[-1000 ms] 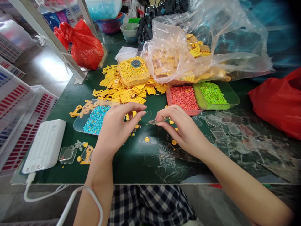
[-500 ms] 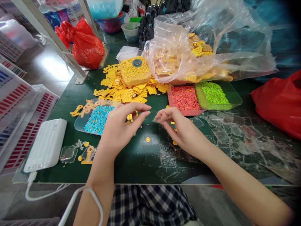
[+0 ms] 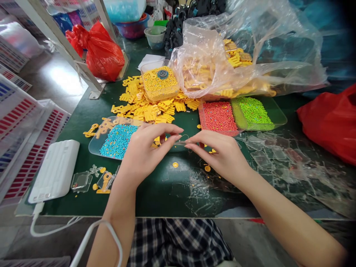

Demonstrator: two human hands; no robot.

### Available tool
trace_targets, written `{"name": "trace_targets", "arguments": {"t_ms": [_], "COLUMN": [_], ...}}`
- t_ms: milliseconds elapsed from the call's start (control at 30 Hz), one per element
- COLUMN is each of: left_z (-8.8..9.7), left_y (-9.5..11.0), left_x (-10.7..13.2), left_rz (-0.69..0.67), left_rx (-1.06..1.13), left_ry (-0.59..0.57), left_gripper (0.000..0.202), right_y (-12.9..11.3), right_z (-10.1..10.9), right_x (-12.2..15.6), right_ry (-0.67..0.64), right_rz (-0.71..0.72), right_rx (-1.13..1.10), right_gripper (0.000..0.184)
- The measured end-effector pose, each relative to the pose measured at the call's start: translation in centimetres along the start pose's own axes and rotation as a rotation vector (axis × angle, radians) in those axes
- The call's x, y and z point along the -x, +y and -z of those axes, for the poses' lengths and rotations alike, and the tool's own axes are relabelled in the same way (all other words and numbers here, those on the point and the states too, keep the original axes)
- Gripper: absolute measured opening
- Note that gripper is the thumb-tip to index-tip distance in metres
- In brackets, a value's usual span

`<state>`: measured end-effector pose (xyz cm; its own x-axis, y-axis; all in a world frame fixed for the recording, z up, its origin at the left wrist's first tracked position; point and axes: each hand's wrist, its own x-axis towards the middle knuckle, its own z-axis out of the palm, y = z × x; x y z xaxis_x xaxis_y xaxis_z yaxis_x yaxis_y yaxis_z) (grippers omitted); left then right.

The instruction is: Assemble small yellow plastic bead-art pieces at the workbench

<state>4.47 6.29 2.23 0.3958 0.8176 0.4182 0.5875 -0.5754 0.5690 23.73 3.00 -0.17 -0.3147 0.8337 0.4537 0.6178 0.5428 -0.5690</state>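
Observation:
A thin, clear plastic piece (image 3: 181,143) is held nearly edge-on between my two hands above the table. Thumb and fingertips of my left hand (image 3: 151,150) are closed at its left end. From the other side, my right hand (image 3: 219,150) pinches it between thumb and fingers. A fine curved clear edge or strand (image 3: 185,135) rises between the fingertips; its exact kind I cannot make out. Below the hands lies a small yellow disc (image 3: 175,165). Partly behind my left hand stands a clear tray of blue beads (image 3: 116,141).
Trays of red beads (image 3: 218,116), green beads (image 3: 254,111) and yellow beads (image 3: 160,83) stand beyond the hands. Yellow plastic parts (image 3: 150,111) are heaped around the yellow tray. Clear flat pieces (image 3: 278,152) lie at right, a white power bank (image 3: 54,170) at left.
My right hand has moved slightly lower, its fingers now straighter. The clear piece, tilted in the right fingers before, now spans the gap between both hands. My left fingertips have shifted slightly right.

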Motion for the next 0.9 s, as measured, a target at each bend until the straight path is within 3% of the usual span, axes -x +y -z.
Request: {"name": "trace_targets", "arguments": {"t_ms": [433, 900], "left_z": [0.1, 0.09], "left_y": [-0.01, -0.17], "left_x": [0.01, -0.14], "left_rz": [-0.005, -0.005], "left_rx": [0.004, -0.008], "left_ry": [-0.028, -0.031], "left_gripper": [0.015, 0.012], "right_y": [-0.13, 0.06], "right_z": [0.21, -0.24], "right_x": [-0.18, 0.28], "right_ry": [0.002, 0.106], "right_rz": [-0.018, -0.116], "right_rx": [0.158, -0.012], "right_gripper": [0.027, 0.008]}}
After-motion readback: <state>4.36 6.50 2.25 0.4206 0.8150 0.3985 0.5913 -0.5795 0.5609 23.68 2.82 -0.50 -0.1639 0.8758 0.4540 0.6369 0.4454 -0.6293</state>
